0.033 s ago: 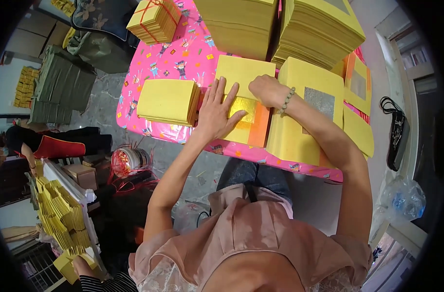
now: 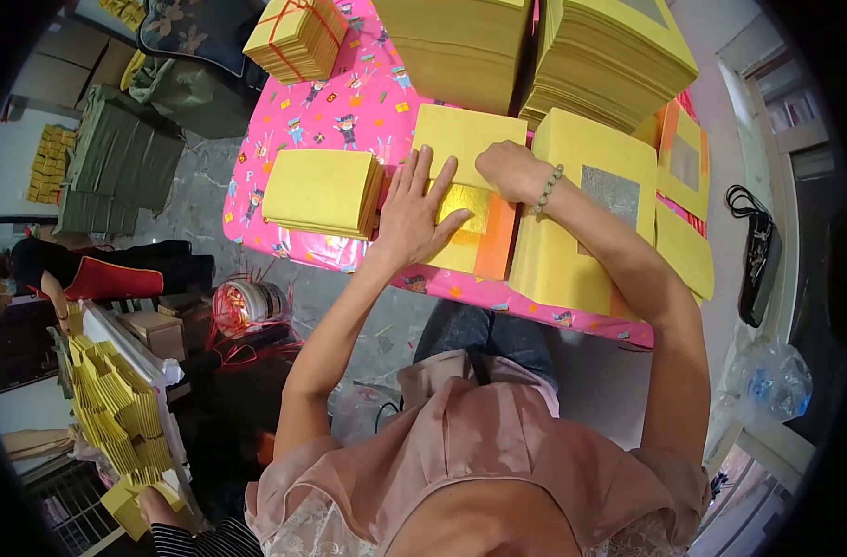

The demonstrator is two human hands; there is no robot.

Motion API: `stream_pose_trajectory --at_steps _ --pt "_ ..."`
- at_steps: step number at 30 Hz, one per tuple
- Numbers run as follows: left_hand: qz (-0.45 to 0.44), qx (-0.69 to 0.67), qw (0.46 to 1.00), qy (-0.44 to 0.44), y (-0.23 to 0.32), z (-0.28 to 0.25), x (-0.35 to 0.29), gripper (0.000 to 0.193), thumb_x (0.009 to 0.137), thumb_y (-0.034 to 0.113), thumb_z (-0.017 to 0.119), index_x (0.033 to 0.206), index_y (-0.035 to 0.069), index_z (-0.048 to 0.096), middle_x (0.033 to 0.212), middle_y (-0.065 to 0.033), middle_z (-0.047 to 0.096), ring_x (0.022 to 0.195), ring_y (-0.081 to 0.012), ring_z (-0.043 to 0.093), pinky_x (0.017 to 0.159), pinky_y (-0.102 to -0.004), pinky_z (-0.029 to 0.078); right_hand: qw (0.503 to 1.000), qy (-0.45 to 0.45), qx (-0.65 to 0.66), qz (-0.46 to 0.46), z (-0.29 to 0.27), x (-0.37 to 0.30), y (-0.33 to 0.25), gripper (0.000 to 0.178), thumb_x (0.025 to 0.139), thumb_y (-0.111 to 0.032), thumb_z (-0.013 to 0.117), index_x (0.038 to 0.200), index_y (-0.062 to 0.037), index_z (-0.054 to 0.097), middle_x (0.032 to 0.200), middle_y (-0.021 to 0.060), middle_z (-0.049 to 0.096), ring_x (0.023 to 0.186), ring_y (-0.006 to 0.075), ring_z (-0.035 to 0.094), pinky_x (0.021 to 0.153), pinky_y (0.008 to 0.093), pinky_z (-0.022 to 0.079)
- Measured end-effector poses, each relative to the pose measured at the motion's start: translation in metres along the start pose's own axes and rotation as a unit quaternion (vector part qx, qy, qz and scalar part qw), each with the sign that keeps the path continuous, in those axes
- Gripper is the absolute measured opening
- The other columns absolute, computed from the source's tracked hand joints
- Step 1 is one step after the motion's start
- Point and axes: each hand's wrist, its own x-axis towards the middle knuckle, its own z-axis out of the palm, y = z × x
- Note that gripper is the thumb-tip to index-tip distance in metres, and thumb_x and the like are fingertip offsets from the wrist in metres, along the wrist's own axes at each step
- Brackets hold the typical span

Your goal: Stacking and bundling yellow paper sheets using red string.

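- In the head view, the foil paper (image 2: 474, 139), yellow with a gold patch (image 2: 465, 204) and an orange band (image 2: 493, 239), lies on a pink patterned tablecloth (image 2: 335, 116), near the table edge closest to the person.
- On the foil paper's left part, the left hand (image 2: 409, 218) rests palm down, fingers extended and spread; it presses flat and grips nothing.
- At the foil paper's right side, the right hand (image 2: 514, 172) is curled with knuckles up; its fingertips are hidden, so I cannot tell how tightly they close or whether they hold anything. A beaded bracelet (image 2: 549, 188) circles that wrist.
- Left of the foil paper sits a low yellow stack (image 2: 316, 186).
- Just right of the foil paper stands a thicker yellow stack (image 2: 553, 260) with a silver patch (image 2: 611, 193), partly covered by the right forearm.
- Beyond the foil paper rise two tall yellow stacks (image 2: 456, 46); farther left is a bundle (image 2: 293, 42) tied with red string.
- Well apart, to the foil paper's lower left, another person's hand (image 2: 154, 506) in a striped sleeve is at a row of folded yellow papers (image 2: 117, 399).
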Motion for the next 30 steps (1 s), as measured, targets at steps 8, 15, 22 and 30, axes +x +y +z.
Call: stream_pose_trajectory --at_steps 8,15,22,30 --pt "0.001 -0.003 1.000 -0.007 -0.001 -0.001 0.002 0.071 0.091 0.057 0.043 0.148 0.017 0.028 0.153 -0.0231 0.017 0.142 -0.0387 0.015 0.113 -0.0559 0.012 0.998 -0.040 0.035 0.017 0.013 0.009 0.012 0.025 0.067 -0.011 0.077 0.084 0.0045 0.067 0.087 0.0239 0.066 0.091 0.0358 0.065 0.077 0.0394 0.053" --pt "-0.032 -0.172 0.981 0.084 0.010 -0.016 -0.010 0.049 0.092 0.030 0.056 0.135 0.009 0.046 0.143 -0.0200 0.035 0.133 -0.0359 0.032 0.108 -0.0488 0.025 0.995 0.098 0.011 0.023 0.008 -0.004 0.006 0.041 0.072 -0.031 0.075 0.096 -0.0008 0.060 0.090 0.0179 0.064 0.090 0.0349 0.063 0.072 0.0439 0.052" --pt "-0.239 -0.531 0.808 0.081 0.028 0.002 0.002 0.038 0.092 0.018 0.061 0.117 -0.005 0.045 0.092 -0.0112 0.063 0.071 -0.0147 0.065 0.059 -0.0243 0.052 0.985 0.167 -0.042 -0.025 0.020 0.000 0.003 0.034 0.067 -0.021 0.071 0.092 -0.0015 0.057 0.085 0.0166 0.062 0.082 0.0325 0.064 0.071 0.0419 0.053" --pt "-0.374 -0.669 0.640 0.052 0.051 -0.013 0.029 0.062 0.091 0.023 0.061 0.126 -0.003 0.018 0.109 -0.0204 0.049 0.081 -0.0279 0.067 0.068 -0.0381 0.059 0.986 0.162 -0.046 -0.007 0.011 -0.010 -0.007 0.024 0.070 -0.014 0.068 0.089 -0.0006 0.061 0.085 0.0166 0.065 0.082 0.0302 0.066 0.072 0.0392 0.055"
